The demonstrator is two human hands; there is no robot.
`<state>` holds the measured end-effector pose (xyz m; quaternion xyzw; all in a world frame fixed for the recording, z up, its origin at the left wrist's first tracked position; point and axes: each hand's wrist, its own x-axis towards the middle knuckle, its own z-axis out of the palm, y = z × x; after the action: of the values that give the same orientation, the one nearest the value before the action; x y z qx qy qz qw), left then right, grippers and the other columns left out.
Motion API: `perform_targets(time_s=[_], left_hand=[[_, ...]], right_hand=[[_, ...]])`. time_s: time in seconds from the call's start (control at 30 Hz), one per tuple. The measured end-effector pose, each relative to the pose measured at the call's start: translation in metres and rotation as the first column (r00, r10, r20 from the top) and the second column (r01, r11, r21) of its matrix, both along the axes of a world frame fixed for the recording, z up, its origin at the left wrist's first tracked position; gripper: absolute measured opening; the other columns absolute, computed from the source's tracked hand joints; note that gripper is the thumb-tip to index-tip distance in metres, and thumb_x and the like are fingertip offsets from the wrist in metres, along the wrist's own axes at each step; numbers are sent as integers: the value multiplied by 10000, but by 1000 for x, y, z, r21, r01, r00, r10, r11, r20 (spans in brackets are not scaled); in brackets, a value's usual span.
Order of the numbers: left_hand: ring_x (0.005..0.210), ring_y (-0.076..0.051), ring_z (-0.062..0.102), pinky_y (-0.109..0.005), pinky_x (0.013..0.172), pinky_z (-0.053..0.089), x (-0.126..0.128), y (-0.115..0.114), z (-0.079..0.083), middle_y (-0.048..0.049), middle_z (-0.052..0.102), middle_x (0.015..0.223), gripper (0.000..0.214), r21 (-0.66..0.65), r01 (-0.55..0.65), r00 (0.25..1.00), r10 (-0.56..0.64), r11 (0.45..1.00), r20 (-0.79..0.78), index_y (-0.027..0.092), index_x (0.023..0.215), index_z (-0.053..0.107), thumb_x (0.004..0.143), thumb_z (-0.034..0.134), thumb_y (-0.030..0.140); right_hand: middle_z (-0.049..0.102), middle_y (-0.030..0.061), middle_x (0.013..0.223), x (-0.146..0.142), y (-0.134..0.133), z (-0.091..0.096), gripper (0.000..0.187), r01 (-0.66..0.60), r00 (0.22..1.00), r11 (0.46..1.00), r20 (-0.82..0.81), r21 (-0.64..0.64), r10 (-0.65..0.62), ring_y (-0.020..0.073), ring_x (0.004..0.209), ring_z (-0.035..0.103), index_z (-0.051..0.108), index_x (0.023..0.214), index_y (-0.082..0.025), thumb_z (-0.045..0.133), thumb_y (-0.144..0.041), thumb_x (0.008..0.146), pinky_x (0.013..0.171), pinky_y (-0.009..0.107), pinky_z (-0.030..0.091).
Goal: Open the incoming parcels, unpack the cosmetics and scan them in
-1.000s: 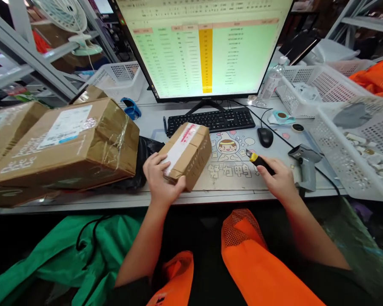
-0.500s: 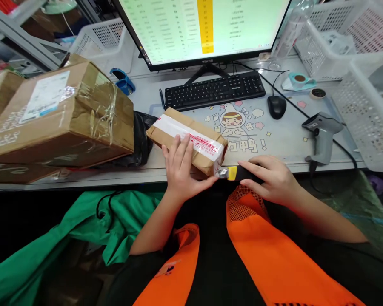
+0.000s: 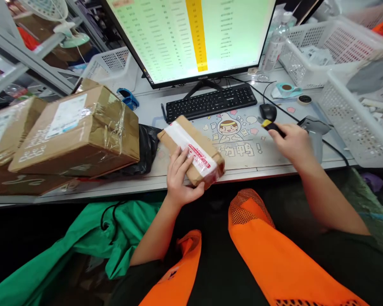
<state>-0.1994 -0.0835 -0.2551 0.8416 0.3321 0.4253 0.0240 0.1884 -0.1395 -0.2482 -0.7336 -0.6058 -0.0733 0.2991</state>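
Note:
A small brown cardboard parcel lies at the desk's front edge, a white tape strip with red print along its top. My left hand grips its near side, fingers over the top and thumb by the near end. Further right, my right hand is closed round a box cutter with a dark handle and a yellow band. The cutter is apart from the parcel, over the desk mat near the mouse. Just behind that hand is a grey barcode scanner, partly covered.
Large taped cartons and a black plastic bag stand left of the parcel. Behind are a keyboard and a monitor. White perforated baskets, a bottle and tape rolls are to the right.
My right hand has carried the box cutter away from the parcel's near end, rightward and back. My left hand stays on the parcel, which has turned slightly. The view has shifted a little.

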Motion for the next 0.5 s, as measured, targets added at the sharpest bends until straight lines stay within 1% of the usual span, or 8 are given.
perform_targets(time_s=[0.03, 0.07, 0.13, 0.17, 0.23, 0.3, 0.37, 0.5], left_hand=[[1603, -423, 407, -689, 1251, 382, -6, 4, 1, -192, 630, 1526, 654, -53, 78, 997, -77, 996, 13, 242, 1419, 589, 921, 545, 664], [1617, -412, 386, -683, 1245, 398, -11, 7, 1, -180, 623, 1539, 602, -88, 158, 987, -155, 984, 38, 253, 1385, 615, 952, 513, 659], [1615, -386, 399, -663, 1249, 408, -13, 11, 0, -162, 627, 1541, 534, -101, 260, 964, -252, 960, 86, 270, 1367, 630, 1000, 471, 623], [1600, -376, 425, -651, 1253, 411, -10, 12, -2, -159, 634, 1532, 533, -89, 262, 962, -254, 961, 100, 273, 1390, 618, 1011, 455, 612], [1546, -370, 500, -639, 1243, 430, 3, 11, -9, -162, 656, 1495, 590, -7, 201, 970, -198, 980, 139, 263, 1459, 566, 1018, 411, 623], [1498, -370, 550, -627, 1221, 456, 20, 8, -18, -167, 667, 1469, 628, 106, 114, 967, -135, 988, 218, 238, 1512, 516, 1036, 345, 611], [1484, -369, 562, -603, 1206, 472, 36, 3, -25, -166, 670, 1462, 612, 185, 52, 946, -107, 981, 305, 221, 1530, 507, 1058, 318, 561], [1485, -367, 559, -560, 1189, 485, 54, -5, -28, -161, 675, 1464, 539, 224, 43, 926, -123, 974, 358, 210, 1491, 576, 1069, 381, 482]], right_hand=[[796, 162, 1123, 7, -2, 5, 467, 8, 1000, 1000, -12, 14, -8, 346, 1033, 739, 776, 1333, -172, 564, -481, 1055, 937, 492, 590], [801, 154, 1135, 7, -6, 12, 458, -42, 999, 999, -16, 31, 42, 346, 1042, 746, 779, 1326, -181, 573, -485, 1053, 940, 490, 595], [807, 127, 1150, -13, -24, 31, 426, -241, 971, 969, 7, 53, 241, 320, 1024, 763, 768, 1345, -210, 597, -475, 1059, 912, 453, 612], [807, 118, 1143, -29, -36, 41, 410, -358, 934, 933, 32, 50, 356, 300, 997, 768, 757, 1361, -222, 605, -462, 1065, 880, 429, 618], [802, 115, 1122, -65, -58, 57, 390, -552, 831, 834, 88, 4, 550, 270, 944, 768, 729, 1390, -222, 605, -424, 1079, 817, 396, 621], [795, 124, 1093, -94, -72, 64, 374, -651, 748, 758, 128, -48, 651, 257, 900, 762, 714, 1384, -193, 600, -392, 1088, 771, 388, 617], [788, 135, 1069, -109, -76, 62, 363, -651, 741, 755, 154, -69, 653, 258, 874, 758, 710, 1359, -153, 607, -373, 1089, 741, 392, 610], [781, 134, 1031, -111, -76, 44, 369, -553, 817, 832, 175, -32, 550, 253, 846, 745, 692, 1375, -133, 614, -355, 1090, 718, 390, 597]])
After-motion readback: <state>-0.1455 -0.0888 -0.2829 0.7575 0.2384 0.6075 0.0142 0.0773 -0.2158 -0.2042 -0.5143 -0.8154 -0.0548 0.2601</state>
